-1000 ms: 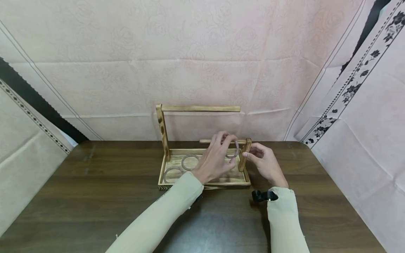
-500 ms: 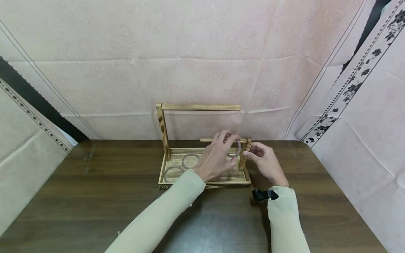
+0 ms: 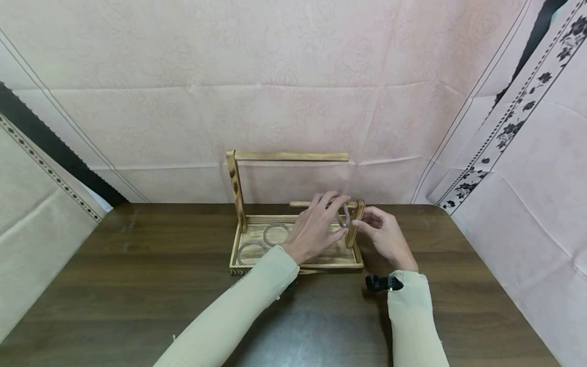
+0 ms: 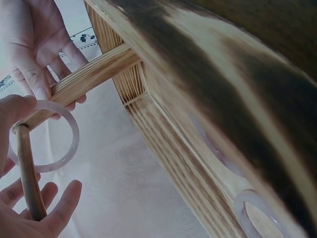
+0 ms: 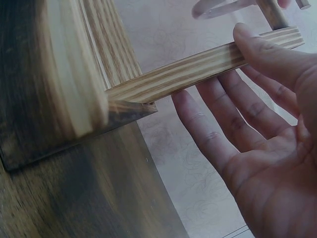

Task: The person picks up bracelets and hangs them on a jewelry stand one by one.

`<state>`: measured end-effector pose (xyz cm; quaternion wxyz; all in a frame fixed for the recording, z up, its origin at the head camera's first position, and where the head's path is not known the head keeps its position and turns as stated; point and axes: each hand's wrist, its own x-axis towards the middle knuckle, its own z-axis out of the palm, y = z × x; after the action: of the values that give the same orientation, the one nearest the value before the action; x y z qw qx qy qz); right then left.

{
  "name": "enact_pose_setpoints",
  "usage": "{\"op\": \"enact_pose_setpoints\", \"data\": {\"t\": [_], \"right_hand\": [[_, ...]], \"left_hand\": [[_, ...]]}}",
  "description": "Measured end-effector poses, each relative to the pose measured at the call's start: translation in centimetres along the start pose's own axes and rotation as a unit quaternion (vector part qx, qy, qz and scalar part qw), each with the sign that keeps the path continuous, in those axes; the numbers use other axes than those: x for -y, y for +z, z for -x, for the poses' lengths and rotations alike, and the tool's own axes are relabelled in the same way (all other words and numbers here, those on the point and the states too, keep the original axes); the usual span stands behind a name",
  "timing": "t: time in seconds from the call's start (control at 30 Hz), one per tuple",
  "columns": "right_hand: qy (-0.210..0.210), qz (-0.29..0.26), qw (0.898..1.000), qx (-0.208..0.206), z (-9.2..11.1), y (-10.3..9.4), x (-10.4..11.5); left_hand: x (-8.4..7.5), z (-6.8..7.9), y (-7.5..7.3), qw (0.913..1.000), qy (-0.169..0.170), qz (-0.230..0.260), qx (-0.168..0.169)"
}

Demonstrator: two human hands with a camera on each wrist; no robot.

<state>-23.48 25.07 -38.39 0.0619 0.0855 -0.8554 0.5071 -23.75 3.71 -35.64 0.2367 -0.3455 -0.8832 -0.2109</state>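
My left hand [image 3: 316, 227] holds a pale, translucent bangle [image 4: 74, 134] that encircles the thin wooden rod [image 4: 30, 173]. In the head view this bangle stands close to the short post [image 3: 355, 227] on the stand's right side. Thumb and fingers of the right hand [image 3: 384, 238] grip that post from its outer side. In the right wrist view the thumb lies across the post's face and the fingertips are behind it. Two more bangles lie flat in the wooden tray [image 3: 298, 266], one bangle [image 3: 276, 225] behind the other. The left hand hides part of the tray.
At the stand's left a tall post [image 3: 236, 193] carries a long upper bar [image 3: 291, 157]. The stand sits near the back edge of the dark wooden table [image 3: 160, 285], before a pale patterned cloth [image 3: 284, 102].
My left hand has shifted slightly right, bringing the bangle along the rod closer to the short post. The right hand stays where it was.
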Motion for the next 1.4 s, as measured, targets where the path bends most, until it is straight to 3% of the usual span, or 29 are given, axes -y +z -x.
{"op": "enact_pose_setpoints", "data": {"t": [0.57, 1.4], "right_hand": [[0.002, -0.009, 1.0, 0.001, 0.0, 0.1, 0.0], [0.001, 0.004, 1.0, -0.002, 0.0, 0.0, 0.0]], "left_hand": [[-0.5, 0.4, -0.4, 0.9998, 0.01, -0.014, -0.009], [-0.1, 3.0, -2.7, 0.9945, 0.068, -0.071, -0.038]]}}
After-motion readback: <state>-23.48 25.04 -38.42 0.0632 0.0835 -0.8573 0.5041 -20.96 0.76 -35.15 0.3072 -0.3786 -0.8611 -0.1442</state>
